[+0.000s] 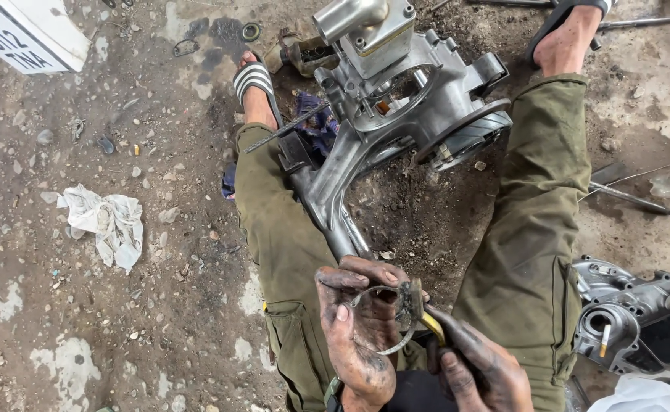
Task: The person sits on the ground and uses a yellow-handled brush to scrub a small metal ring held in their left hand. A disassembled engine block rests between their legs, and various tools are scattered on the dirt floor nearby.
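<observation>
My left hand point(359, 320), black with grease, pinches a thin metal ring point(384, 347) between thumb and fingers, close in front of me. My right hand point(480, 374) grips a small brush with a yellow handle point(432, 326); its dirty bristle head point(409, 299) rests against the ring. Both hands hover between my knees, just above the near end of a silver engine casing point(396, 99) that lies on the ground between my legs.
Olive trousers and sandalled feet frame the casing. A crumpled white rag point(106, 223) lies on the dirt floor at left. Another metal casing point(632, 313) sits at lower right, thin rods point(629, 197) at right, a white plate point(22, 30) at top left.
</observation>
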